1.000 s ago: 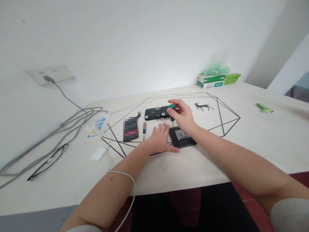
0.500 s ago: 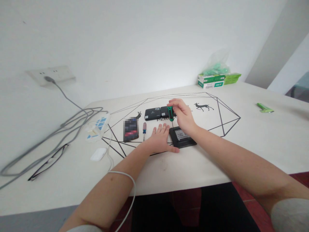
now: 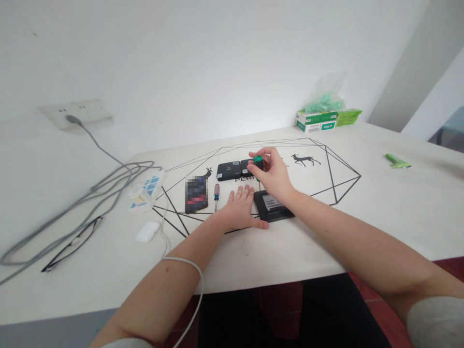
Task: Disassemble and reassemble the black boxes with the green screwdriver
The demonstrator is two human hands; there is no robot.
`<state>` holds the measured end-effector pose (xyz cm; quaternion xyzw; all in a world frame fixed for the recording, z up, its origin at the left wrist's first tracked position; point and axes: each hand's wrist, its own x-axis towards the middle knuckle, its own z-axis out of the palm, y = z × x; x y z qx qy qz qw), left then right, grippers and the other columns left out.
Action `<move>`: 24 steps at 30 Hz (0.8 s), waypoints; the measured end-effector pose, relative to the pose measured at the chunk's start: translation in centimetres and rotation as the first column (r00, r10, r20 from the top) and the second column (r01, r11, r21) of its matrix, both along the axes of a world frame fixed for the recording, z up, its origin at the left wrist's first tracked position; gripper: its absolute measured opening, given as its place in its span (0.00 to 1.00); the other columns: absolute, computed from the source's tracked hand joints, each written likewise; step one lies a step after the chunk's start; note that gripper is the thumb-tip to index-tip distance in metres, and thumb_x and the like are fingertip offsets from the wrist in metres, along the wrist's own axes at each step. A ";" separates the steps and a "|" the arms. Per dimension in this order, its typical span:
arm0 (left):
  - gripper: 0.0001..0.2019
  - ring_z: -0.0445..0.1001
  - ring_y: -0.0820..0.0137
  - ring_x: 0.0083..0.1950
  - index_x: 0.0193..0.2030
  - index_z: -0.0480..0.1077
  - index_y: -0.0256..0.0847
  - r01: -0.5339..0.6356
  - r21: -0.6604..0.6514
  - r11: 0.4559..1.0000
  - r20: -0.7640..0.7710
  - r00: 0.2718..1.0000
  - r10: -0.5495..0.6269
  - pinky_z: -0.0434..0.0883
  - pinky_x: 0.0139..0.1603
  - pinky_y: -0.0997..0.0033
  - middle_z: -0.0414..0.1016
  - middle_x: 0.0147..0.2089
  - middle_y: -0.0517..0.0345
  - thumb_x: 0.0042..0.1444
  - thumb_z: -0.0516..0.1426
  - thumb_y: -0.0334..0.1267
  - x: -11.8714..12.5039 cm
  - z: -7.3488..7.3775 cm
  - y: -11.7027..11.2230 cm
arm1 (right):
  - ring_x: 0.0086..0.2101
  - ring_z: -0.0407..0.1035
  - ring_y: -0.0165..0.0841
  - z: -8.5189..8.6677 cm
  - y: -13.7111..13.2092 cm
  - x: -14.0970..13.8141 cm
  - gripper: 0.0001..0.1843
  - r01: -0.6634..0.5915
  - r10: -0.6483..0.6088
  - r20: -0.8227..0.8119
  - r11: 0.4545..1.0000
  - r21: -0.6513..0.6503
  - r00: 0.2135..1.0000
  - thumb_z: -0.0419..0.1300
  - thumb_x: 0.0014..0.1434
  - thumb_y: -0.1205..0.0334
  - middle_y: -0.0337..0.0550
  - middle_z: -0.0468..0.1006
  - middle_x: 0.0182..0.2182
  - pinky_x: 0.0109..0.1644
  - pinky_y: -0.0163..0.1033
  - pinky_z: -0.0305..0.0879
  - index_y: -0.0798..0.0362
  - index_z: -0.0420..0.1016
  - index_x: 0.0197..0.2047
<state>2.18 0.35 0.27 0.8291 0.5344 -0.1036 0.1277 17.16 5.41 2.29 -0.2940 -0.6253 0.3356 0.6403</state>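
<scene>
My right hand (image 3: 274, 175) is closed around a green-handled screwdriver (image 3: 257, 161), held upright over the far left corner of a flat black device (image 3: 274, 206) with a white label. My left hand (image 3: 241, 209) lies flat and open on the white table (image 3: 362, 217), its thumb against the device's left edge. Two more small black devices (image 3: 229, 170) lie just behind the hands.
A red-and-blue screwdriver (image 3: 216, 194) and a dark phone (image 3: 196, 194) lie left of my left hand. Further left are a power strip (image 3: 147, 191), grey cables (image 3: 90, 193), a white earbud case (image 3: 148, 231) and glasses (image 3: 68, 244). Green boxes (image 3: 326, 121) and a green lighter (image 3: 397, 162) are at the right.
My right hand has turned the green screwdriver handle between its fingers while staying over the device's corner. My left hand has not moved.
</scene>
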 end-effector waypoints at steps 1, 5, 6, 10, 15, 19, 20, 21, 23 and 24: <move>0.71 0.22 0.41 0.81 0.80 0.28 0.27 -0.001 0.001 1.000 0.000 1.000 0.001 0.35 0.77 0.39 0.21 0.81 0.31 0.48 0.50 0.83 0.0 0.0 0.0 | 0.44 0.80 0.35 -0.2 0.1 -0.1 0.16 -0.021 0.021 -0.011 1.000 -0.006 1.000 0.66 0.59 0.58 0.42 0.83 0.51 0.56 0.50 0.74 0.43 0.66 0.49; 0.71 0.22 0.41 0.81 0.80 0.27 0.28 0.000 0.006 1.000 0.001 1.000 0.000 0.36 0.77 0.38 0.22 0.81 0.30 0.48 0.50 0.84 0.1 0.0 0.0 | 0.48 0.79 0.36 -0.2 0.0 0.0 0.15 -0.014 0.014 -0.005 1.000 0.014 1.000 0.63 0.61 0.58 0.44 0.81 0.53 0.56 0.48 0.74 0.44 0.68 0.51; 0.72 0.23 0.41 0.81 0.80 0.27 0.28 0.001 0.008 1.000 0.002 1.000 -0.001 0.36 0.77 0.38 0.22 0.81 0.30 0.47 0.50 0.84 0.1 -0.1 0.0 | 0.48 0.78 0.37 -0.1 0.0 0.0 0.14 0.013 -0.014 0.013 1.000 0.020 1.000 0.63 0.61 0.59 0.45 0.81 0.51 0.54 0.48 0.75 0.45 0.70 0.51; 0.71 0.23 0.42 0.81 0.80 0.28 0.28 0.004 0.015 1.000 0.007 1.000 -0.004 0.35 0.77 0.39 0.22 0.81 0.31 0.48 0.50 0.83 -0.1 -0.4 0.2 | 0.43 0.76 0.37 0.3 -0.2 0.2 0.14 0.097 -0.099 0.061 0.995 0.021 0.993 0.62 0.61 0.59 0.46 0.82 0.47 0.47 0.47 0.76 0.47 0.75 0.51; 0.70 0.23 0.41 0.81 0.80 0.29 0.27 0.006 0.020 1.000 0.000 1.000 -0.006 0.35 0.77 0.39 0.22 0.81 0.31 0.49 0.49 0.83 -0.1 -0.5 0.2 | 0.44 0.77 0.39 0.3 -0.1 0.3 0.16 0.103 -0.105 0.052 0.994 0.038 0.993 0.62 0.61 0.58 0.46 0.84 0.45 0.53 0.51 0.76 0.47 0.76 0.52; 0.70 0.23 0.42 0.81 0.80 0.29 0.29 0.006 0.018 1.000 0.001 1.000 -0.006 0.35 0.78 0.39 0.22 0.81 0.32 0.48 0.50 0.83 -0.1 -0.5 0.2 | 0.43 0.78 0.39 0.3 -0.1 0.3 0.15 0.126 -0.128 0.053 0.991 0.045 0.990 0.63 0.61 0.58 0.46 0.84 0.45 0.52 0.50 0.76 0.47 0.76 0.51; 0.70 0.23 0.42 0.81 0.80 0.28 0.29 0.005 0.016 1.000 0.000 1.000 -0.005 0.35 0.78 0.39 0.22 0.81 0.32 0.49 0.50 0.83 -0.2 -0.5 0.2 | 0.43 0.78 0.38 0.3 -0.1 0.3 0.15 0.129 -0.131 0.053 0.990 0.049 0.990 0.63 0.61 0.58 0.46 0.84 0.45 0.51 0.50 0.76 0.47 0.76 0.51; 0.70 0.23 0.42 0.81 0.80 0.28 0.29 0.006 0.014 1.000 -0.002 1.000 -0.006 0.35 0.78 0.39 0.22 0.81 0.32 0.49 0.50 0.82 -0.2 -0.5 0.2 | 0.43 0.78 0.38 0.4 -0.1 0.3 0.15 0.132 -0.135 0.052 0.990 0.052 0.990 0.63 0.61 0.58 0.46 0.84 0.45 0.51 0.50 0.76 0.47 0.76 0.51; 0.69 0.23 0.41 0.81 0.80 0.28 0.28 0.010 0.013 1.000 -0.005 1.000 -0.010 0.35 0.78 0.39 0.21 0.81 0.31 0.50 0.50 0.82 -0.2 -0.4 0.2 | 0.43 0.78 0.38 0.4 -0.1 0.4 0.15 0.135 -0.137 0.052 0.990 0.051 0.989 0.63 0.61 0.57 0.45 0.84 0.44 0.49 0.48 0.76 0.47 0.76 0.51; 0.69 0.23 0.41 0.81 0.80 0.28 0.28 0.011 0.013 1.000 -0.006 1.000 -0.011 0.35 0.78 0.40 0.21 0.81 0.32 0.50 0.50 0.82 -0.2 -0.4 0.2 | 0.43 0.77 0.38 0.4 0.0 0.4 0.15 0.135 -0.138 0.052 0.990 0.047 0.989 0.63 0.61 0.57 0.45 0.83 0.45 0.47 0.48 0.77 0.46 0.76 0.51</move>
